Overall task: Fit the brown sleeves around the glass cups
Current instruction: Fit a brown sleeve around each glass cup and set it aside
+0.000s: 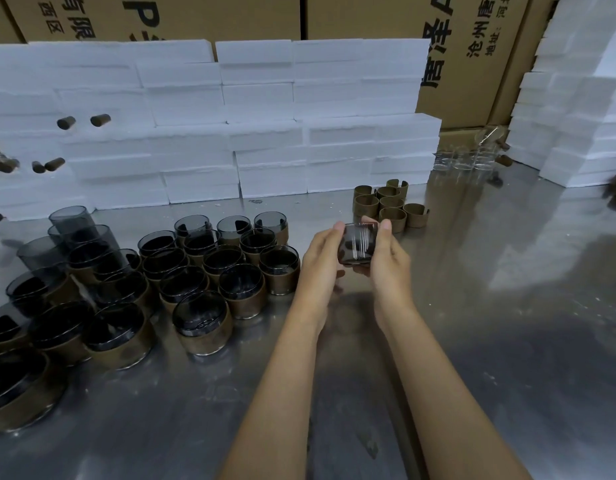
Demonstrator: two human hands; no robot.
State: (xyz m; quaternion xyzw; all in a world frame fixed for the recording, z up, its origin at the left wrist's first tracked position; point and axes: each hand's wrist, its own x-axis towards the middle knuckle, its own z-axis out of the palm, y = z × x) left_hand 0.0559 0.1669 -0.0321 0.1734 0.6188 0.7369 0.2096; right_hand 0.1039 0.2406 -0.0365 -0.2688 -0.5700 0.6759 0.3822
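Observation:
A dark smoked glass cup [357,244] is held above the steel table between both hands. My left hand [320,258] cups its left side with fingertips at the rim. My right hand [389,258] grips its right side, thumb on top. I cannot tell whether a sleeve is on this cup. Loose brown sleeves [389,206] stand in a cluster just behind the hands. Several cups wearing brown sleeves [230,268] are grouped to the left. Bare smoked cups [71,223] stand at the far left.
White foam blocks [265,133] are stacked along the back and at the right [583,116]. Cardboard boxes [472,57] rise behind them. Clear glasses [465,157] stand at the back right. The steel table [472,306] stretches bare to the right of the hands.

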